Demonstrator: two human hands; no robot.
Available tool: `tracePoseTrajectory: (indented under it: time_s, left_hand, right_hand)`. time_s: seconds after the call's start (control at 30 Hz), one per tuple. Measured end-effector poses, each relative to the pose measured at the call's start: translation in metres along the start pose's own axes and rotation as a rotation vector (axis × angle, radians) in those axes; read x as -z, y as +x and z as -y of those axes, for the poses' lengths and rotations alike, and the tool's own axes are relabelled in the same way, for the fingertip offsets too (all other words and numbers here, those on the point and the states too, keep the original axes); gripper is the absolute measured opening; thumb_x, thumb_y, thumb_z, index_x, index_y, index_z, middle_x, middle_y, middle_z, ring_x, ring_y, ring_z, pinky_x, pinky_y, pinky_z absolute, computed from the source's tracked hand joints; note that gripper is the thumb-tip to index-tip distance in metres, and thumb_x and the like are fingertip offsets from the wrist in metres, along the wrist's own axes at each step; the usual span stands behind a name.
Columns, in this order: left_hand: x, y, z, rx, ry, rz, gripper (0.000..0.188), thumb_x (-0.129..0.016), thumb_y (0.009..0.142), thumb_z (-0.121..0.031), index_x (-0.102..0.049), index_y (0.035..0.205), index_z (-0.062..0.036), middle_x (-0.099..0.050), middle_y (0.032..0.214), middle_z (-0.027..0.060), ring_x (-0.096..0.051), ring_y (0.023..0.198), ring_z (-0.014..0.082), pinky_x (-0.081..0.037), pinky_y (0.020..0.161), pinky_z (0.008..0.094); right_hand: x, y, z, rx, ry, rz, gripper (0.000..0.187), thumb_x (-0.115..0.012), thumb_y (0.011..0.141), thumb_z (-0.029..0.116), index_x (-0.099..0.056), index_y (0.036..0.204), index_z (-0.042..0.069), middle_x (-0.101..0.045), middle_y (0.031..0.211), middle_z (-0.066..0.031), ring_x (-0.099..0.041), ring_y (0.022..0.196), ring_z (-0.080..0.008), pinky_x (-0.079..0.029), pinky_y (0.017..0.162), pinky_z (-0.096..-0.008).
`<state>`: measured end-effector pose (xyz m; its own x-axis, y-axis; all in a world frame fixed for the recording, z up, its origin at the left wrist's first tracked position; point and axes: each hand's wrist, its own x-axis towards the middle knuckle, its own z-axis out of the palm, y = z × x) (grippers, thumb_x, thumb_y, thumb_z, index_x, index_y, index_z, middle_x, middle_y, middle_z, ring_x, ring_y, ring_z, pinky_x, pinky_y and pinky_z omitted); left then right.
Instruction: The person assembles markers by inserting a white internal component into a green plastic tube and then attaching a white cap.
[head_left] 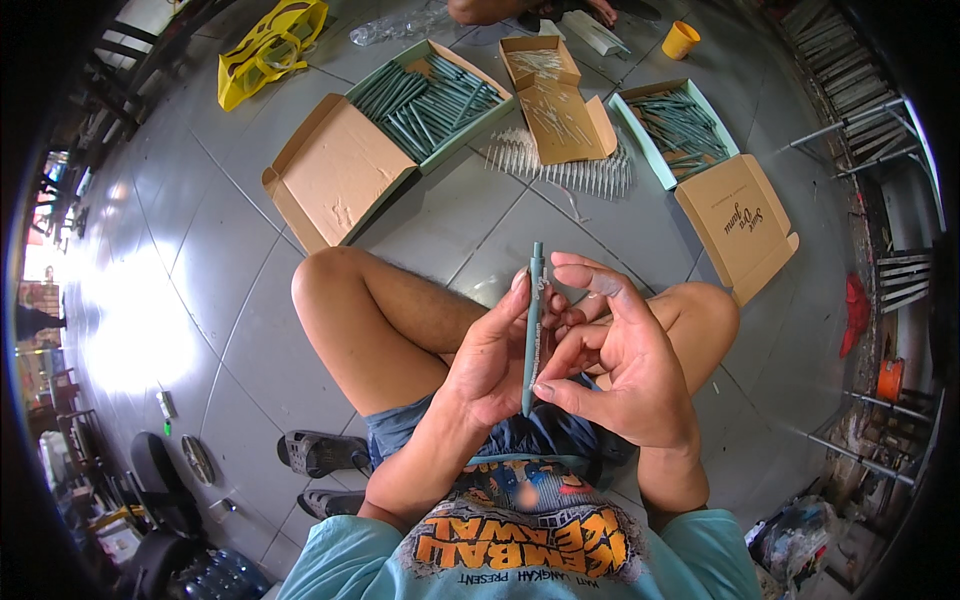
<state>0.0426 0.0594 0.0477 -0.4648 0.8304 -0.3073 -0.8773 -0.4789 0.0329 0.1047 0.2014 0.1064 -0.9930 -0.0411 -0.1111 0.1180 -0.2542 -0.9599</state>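
Teal pen [534,320], upright above the lap, pinched between left hand [490,360] and right hand [620,370], both closed on its barrel; assembly step apparently underway, next move likely needing a seating press; open box of pens [430,100] beyond.

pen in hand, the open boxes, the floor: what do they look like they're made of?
Pen, held upright by the left hand and right hand: probably plastic, matte grey-green, uniform colour, no glint.
Open boxes: cardboard, raw brown inside with fold creases, pale green outside.
Floor: likely glazed ceramic tile, grey, with grout lines and a bright glare patch.
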Motion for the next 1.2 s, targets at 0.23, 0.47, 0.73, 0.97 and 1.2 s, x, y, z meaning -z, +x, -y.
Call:
tracePoseTrajectory:
  time_s: [0.23,0.47,0.73,0.97,1.2]
  left_hand:
    - [0.003,0.0,0.0,-0.01,-0.009,0.026,0.047,-0.058,0.096,-0.054,-0.061,0.105,-0.0084,-0.056,0.105,0.0078,-0.059,0.098,0.0216,-0.05,0.091,0.0411]
    - [0.002,0.0,0.0,-0.018,0.007,-0.025,0.046,-0.059,0.096,-0.052,-0.061,0.106,-0.0074,-0.056,0.105,0.0096,-0.059,0.098,0.0235,-0.052,0.09,0.0445]
    - [0.001,0.0,0.0,-0.002,-0.019,-0.011,0.046,-0.056,0.097,-0.052,-0.062,0.106,-0.0068,-0.058,0.105,0.0098,-0.06,0.099,0.0246,-0.05,0.094,0.0458]
    - [0.002,0.001,0.001,0.009,-0.006,-0.015,0.042,-0.059,0.097,-0.05,-0.062,0.105,-0.0086,-0.057,0.103,0.008,-0.059,0.095,0.0219,-0.049,0.088,0.0399]
    - [0.003,0.0,0.001,-0.011,-0.027,0.02,0.042,-0.059,0.097,-0.049,-0.062,0.106,-0.0075,-0.058,0.104,0.0093,-0.06,0.096,0.0229,-0.05,0.089,0.0417]
  right_hand:
    - [-0.001,0.0,0.0,0.018,-0.002,-0.006,0.088,-0.073,0.072,-0.017,-0.028,0.146,-0.002,-0.04,0.143,-0.0132,-0.069,0.086,-0.0157,-0.058,0.078,-0.0273]
    - [0.002,0.001,-0.002,-0.021,-0.019,0.016,0.089,-0.07,0.075,-0.015,-0.026,0.149,0.004,-0.043,0.142,-0.0123,-0.07,0.086,-0.0158,-0.055,0.081,-0.0259]
    - [0.001,0.001,-0.001,-0.022,0.0,-0.013,0.089,-0.074,0.072,-0.016,-0.029,0.147,0.0,-0.05,0.131,-0.0131,-0.069,0.084,-0.0149,-0.057,0.077,-0.0264]
    - [0.002,0.0,-0.002,-0.013,-0.007,-0.018,0.089,-0.073,0.071,-0.017,-0.029,0.147,0.0,-0.048,0.133,-0.0137,-0.069,0.085,-0.0156,-0.057,0.078,-0.027]
    - [0.001,-0.001,-0.001,-0.001,-0.008,0.013,0.088,-0.072,0.076,-0.014,-0.027,0.149,0.002,-0.045,0.139,-0.0121,-0.069,0.086,-0.0139,-0.048,0.095,-0.028]
